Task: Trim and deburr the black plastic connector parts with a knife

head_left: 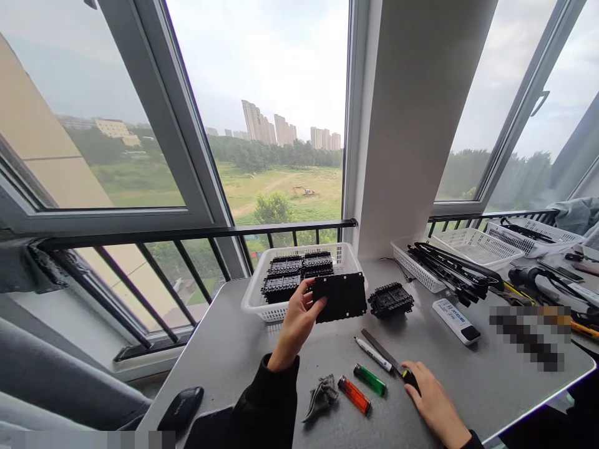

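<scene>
My left hand pinches a flat black plastic panel by its left edge, tilted up above the table. The panel has notched edges and small light spots. My right hand has its fingers round the dark handle of a flat metal file, whose blade lies along the table. Beside the file are a white marker pen, a green lighter and an orange lighter. A crumpled grey cloth lies left of the lighters.
Behind the panel, a white basket holds stacked black plastic parts. Another stack of black parts sits right of the panel. Further right are a white-and-black box, a basket of long black strips and tools. A black mouse lies front left.
</scene>
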### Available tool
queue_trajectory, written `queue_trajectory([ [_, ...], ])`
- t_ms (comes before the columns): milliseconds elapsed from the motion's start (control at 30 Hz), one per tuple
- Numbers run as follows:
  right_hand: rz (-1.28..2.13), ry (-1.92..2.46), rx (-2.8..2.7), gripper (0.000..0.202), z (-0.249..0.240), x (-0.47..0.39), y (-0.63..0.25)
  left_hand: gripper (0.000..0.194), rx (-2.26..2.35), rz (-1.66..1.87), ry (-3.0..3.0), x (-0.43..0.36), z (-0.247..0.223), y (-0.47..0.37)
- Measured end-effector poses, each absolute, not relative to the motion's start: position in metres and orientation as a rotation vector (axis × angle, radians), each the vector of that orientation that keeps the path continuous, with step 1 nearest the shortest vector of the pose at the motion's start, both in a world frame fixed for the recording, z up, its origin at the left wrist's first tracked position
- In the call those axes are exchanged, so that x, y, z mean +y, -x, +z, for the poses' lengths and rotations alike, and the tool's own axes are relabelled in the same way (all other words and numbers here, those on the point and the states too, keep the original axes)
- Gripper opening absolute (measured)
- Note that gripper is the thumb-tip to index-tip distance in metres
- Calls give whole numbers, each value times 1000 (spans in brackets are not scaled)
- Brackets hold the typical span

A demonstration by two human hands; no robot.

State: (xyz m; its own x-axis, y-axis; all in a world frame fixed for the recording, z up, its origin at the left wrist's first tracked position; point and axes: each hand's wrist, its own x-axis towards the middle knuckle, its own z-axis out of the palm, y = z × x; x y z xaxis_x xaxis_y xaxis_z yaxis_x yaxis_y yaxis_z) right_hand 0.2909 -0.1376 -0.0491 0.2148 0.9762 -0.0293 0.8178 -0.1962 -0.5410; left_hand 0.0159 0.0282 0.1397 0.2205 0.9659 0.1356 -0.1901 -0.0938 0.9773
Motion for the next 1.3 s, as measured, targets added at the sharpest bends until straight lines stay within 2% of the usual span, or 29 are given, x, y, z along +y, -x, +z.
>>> queue_trajectory([
  [233, 632, 1835, -1549, 35, -15, -142, -291, 52, 887, 1253, -1219, 31, 141, -10],
  [467, 858, 1418, -1343, 43, 48, -119, -272, 56, 930, 1353, -1159, 39, 137, -4],
  [567, 775, 1288, -1317, 42, 84, -85, -262, 54, 929, 1357, -1162, 40, 135, -5],
  [733, 570, 1385, -1322, 50, 126, -32, -245, 54, 955, 1352, -1167, 41, 133, -8],
  [1100, 294, 1537, -1482, 52, 127, 6, -194, 45, 978, 1328, -1225, 43, 127, -13],
  [1300, 126, 1643, -1469, 55, 122, 9, -203, 43, 999, 1328, -1261, 42, 126, -12],
])
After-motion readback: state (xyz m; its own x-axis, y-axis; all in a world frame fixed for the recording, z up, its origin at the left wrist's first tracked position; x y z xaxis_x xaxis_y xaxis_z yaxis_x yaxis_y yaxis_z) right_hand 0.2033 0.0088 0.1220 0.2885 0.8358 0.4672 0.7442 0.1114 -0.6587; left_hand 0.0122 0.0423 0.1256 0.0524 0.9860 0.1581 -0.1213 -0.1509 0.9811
